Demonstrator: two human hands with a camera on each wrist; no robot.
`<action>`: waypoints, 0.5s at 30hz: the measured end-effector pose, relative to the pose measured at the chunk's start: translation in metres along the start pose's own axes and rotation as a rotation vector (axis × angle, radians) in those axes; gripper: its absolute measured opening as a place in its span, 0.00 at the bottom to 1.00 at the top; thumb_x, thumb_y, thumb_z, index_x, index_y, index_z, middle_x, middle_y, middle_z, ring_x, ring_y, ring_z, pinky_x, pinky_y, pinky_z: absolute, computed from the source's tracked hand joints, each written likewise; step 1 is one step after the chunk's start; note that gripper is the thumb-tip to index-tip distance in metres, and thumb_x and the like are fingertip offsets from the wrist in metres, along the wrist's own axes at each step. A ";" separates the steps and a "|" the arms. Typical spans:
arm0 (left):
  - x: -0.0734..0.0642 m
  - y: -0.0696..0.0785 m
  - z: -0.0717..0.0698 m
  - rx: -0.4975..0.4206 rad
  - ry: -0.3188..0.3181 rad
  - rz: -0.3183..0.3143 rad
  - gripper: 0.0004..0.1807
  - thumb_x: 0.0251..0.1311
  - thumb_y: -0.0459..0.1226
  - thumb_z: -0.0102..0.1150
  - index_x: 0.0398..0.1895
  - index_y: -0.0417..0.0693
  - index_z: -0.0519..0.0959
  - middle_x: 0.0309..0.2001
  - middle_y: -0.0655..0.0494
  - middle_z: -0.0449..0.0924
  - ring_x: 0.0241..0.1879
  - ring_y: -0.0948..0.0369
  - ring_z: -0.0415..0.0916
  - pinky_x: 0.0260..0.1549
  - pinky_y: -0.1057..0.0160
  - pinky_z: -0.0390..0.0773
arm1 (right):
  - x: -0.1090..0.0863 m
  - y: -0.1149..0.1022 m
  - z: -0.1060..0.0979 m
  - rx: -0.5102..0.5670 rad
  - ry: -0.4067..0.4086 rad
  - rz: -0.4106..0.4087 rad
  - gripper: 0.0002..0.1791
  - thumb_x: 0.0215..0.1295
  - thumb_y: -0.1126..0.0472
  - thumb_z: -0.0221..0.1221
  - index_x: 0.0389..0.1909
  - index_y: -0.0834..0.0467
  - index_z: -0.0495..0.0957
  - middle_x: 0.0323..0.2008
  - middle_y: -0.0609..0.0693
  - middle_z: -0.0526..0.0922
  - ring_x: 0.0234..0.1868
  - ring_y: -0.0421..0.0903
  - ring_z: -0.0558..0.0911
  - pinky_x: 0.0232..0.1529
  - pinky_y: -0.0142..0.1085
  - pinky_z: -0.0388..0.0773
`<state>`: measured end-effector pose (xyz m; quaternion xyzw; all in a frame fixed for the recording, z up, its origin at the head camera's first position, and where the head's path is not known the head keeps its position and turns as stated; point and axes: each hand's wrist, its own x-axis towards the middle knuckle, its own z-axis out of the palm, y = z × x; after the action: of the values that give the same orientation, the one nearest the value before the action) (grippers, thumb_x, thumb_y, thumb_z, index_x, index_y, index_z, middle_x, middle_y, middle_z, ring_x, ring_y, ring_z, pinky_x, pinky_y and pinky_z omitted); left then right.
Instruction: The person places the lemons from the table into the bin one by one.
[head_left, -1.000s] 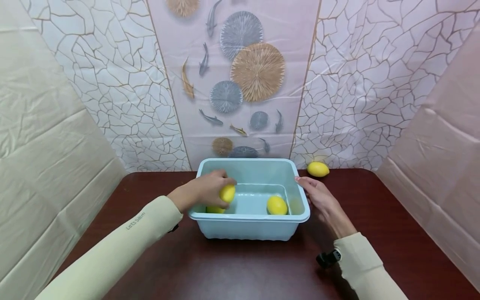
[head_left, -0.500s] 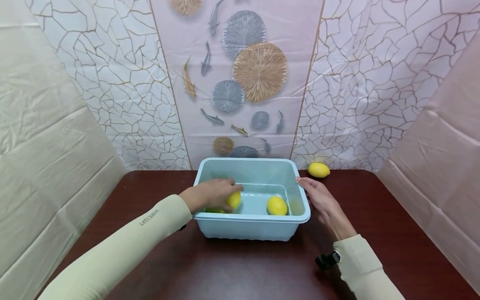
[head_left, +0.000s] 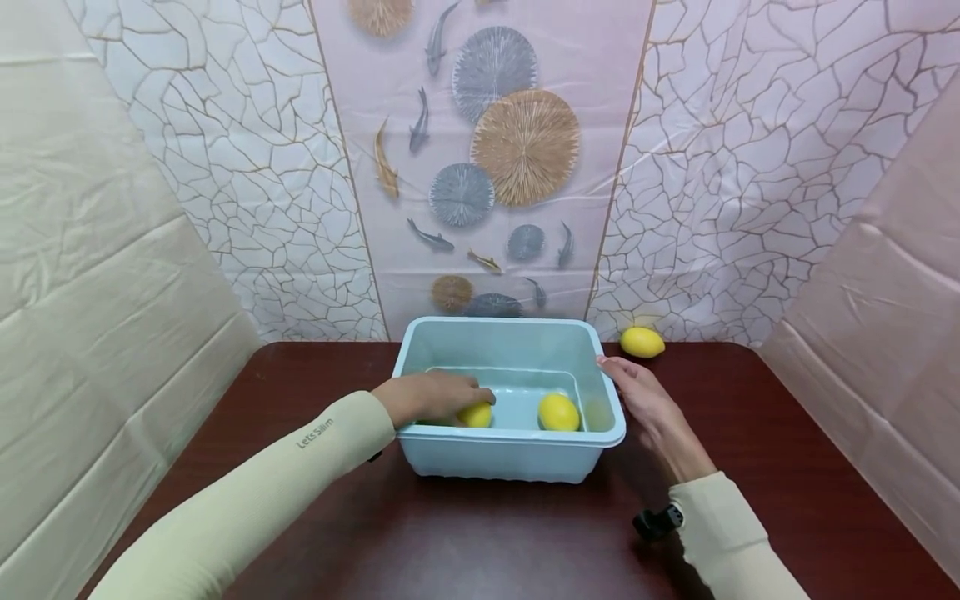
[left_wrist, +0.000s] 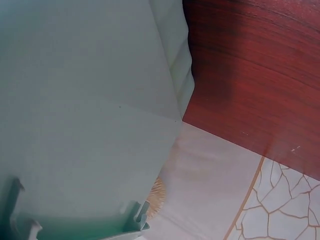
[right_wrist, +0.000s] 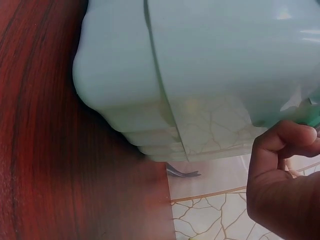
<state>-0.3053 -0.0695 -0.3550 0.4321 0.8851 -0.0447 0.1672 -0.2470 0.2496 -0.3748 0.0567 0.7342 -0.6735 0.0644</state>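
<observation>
A pale blue plastic tub stands on the table. My left hand reaches into its left side, fingers curled over a lemon low in the tub. Another lemon lies at the right of the tub's floor, apart from the hand. Behind the left hand and the near rim, the tub's left floor is mostly hidden. My right hand pinches the tub's right rim, and the right wrist view shows this hand with thumb and finger at the rim. The left wrist view shows only the tub's outer wall, not the hand.
A further lemon lies on the dark red-brown table at the back right, outside the tub. A patterned cloth backdrop rises right behind the table. Plain beige cloth walls flank both sides.
My left hand has moved right and down into the tub with the lemon. The lemon seen under that hand earlier is now covered. The right hand stays on the rim.
</observation>
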 end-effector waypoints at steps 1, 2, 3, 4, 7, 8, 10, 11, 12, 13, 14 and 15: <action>0.000 0.000 0.000 -0.007 -0.009 -0.008 0.28 0.75 0.43 0.62 0.75 0.61 0.69 0.57 0.58 0.77 0.48 0.59 0.75 0.55 0.56 0.77 | 0.000 0.000 0.000 -0.006 0.000 0.002 0.29 0.82 0.41 0.52 0.66 0.62 0.71 0.40 0.43 0.83 0.39 0.36 0.82 0.40 0.32 0.82; 0.000 0.001 0.001 -0.014 -0.018 -0.013 0.28 0.76 0.43 0.61 0.76 0.62 0.69 0.58 0.58 0.77 0.49 0.60 0.75 0.56 0.56 0.77 | 0.000 0.001 0.000 -0.015 -0.004 0.001 0.30 0.82 0.41 0.52 0.67 0.63 0.71 0.42 0.43 0.82 0.41 0.37 0.82 0.42 0.32 0.82; 0.000 0.001 0.001 -0.023 -0.025 -0.020 0.28 0.76 0.42 0.60 0.76 0.63 0.69 0.58 0.59 0.78 0.50 0.60 0.75 0.57 0.55 0.76 | 0.000 0.001 0.000 -0.020 -0.007 0.002 0.31 0.82 0.41 0.52 0.68 0.63 0.70 0.43 0.44 0.82 0.42 0.37 0.82 0.43 0.32 0.82; -0.001 0.001 0.001 -0.030 -0.030 -0.027 0.28 0.76 0.42 0.60 0.76 0.63 0.69 0.59 0.59 0.78 0.52 0.60 0.75 0.59 0.54 0.76 | 0.000 0.001 0.000 -0.027 -0.006 0.003 0.32 0.82 0.41 0.52 0.69 0.63 0.70 0.45 0.44 0.82 0.43 0.37 0.82 0.44 0.32 0.82; -0.002 0.002 0.001 -0.046 -0.037 -0.039 0.28 0.77 0.41 0.59 0.77 0.63 0.70 0.63 0.59 0.79 0.58 0.59 0.76 0.64 0.52 0.74 | 0.000 0.000 0.001 -0.048 0.000 0.000 0.34 0.82 0.40 0.51 0.71 0.64 0.69 0.49 0.47 0.82 0.46 0.38 0.81 0.46 0.32 0.82; -0.003 0.002 0.001 -0.046 -0.038 -0.040 0.28 0.77 0.41 0.58 0.77 0.63 0.70 0.64 0.59 0.79 0.59 0.59 0.75 0.65 0.52 0.73 | 0.000 0.000 0.001 -0.054 0.001 0.001 0.34 0.82 0.40 0.51 0.71 0.64 0.69 0.49 0.47 0.82 0.46 0.38 0.81 0.46 0.32 0.82; -0.004 0.002 0.001 -0.058 -0.038 -0.051 0.27 0.78 0.41 0.57 0.77 0.64 0.70 0.66 0.59 0.78 0.62 0.58 0.75 0.66 0.52 0.72 | 0.001 -0.001 0.001 -0.063 0.009 0.008 0.35 0.82 0.40 0.51 0.72 0.64 0.68 0.50 0.48 0.82 0.47 0.38 0.82 0.46 0.32 0.82; -0.005 0.003 0.000 -0.060 -0.037 -0.055 0.27 0.78 0.41 0.57 0.78 0.64 0.70 0.67 0.59 0.78 0.62 0.58 0.75 0.67 0.52 0.72 | 0.001 -0.001 0.001 -0.063 0.009 0.010 0.35 0.82 0.40 0.51 0.72 0.64 0.68 0.50 0.48 0.82 0.47 0.39 0.82 0.46 0.32 0.82; -0.006 0.003 -0.001 -0.065 -0.035 -0.060 0.27 0.78 0.41 0.57 0.78 0.64 0.69 0.68 0.59 0.77 0.63 0.58 0.75 0.67 0.52 0.72 | 0.000 -0.001 0.001 -0.061 0.006 0.012 0.35 0.82 0.40 0.51 0.72 0.64 0.68 0.50 0.48 0.82 0.47 0.39 0.82 0.47 0.33 0.82; -0.007 0.004 -0.001 -0.061 -0.029 -0.058 0.27 0.78 0.42 0.57 0.78 0.63 0.69 0.68 0.59 0.77 0.64 0.57 0.75 0.67 0.52 0.72 | 0.000 -0.002 0.001 -0.058 0.005 0.013 0.35 0.82 0.40 0.51 0.73 0.64 0.67 0.50 0.48 0.82 0.47 0.39 0.82 0.47 0.33 0.82; -0.007 0.005 -0.002 -0.058 -0.019 -0.057 0.27 0.79 0.42 0.56 0.78 0.62 0.69 0.68 0.58 0.76 0.64 0.57 0.75 0.67 0.53 0.72 | 0.000 -0.002 0.000 -0.059 0.005 0.013 0.35 0.82 0.40 0.51 0.73 0.64 0.67 0.50 0.47 0.82 0.47 0.39 0.82 0.47 0.33 0.82; -0.008 0.005 -0.003 -0.055 -0.005 -0.051 0.28 0.79 0.43 0.56 0.79 0.61 0.69 0.69 0.57 0.76 0.65 0.56 0.75 0.67 0.53 0.72 | 0.000 -0.002 0.000 -0.056 0.005 0.011 0.35 0.82 0.40 0.52 0.72 0.64 0.67 0.49 0.47 0.82 0.46 0.39 0.82 0.46 0.33 0.82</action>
<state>-0.2973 -0.0717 -0.3495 0.4045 0.8963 -0.0257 0.1800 -0.2477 0.2495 -0.3731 0.0607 0.7527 -0.6520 0.0680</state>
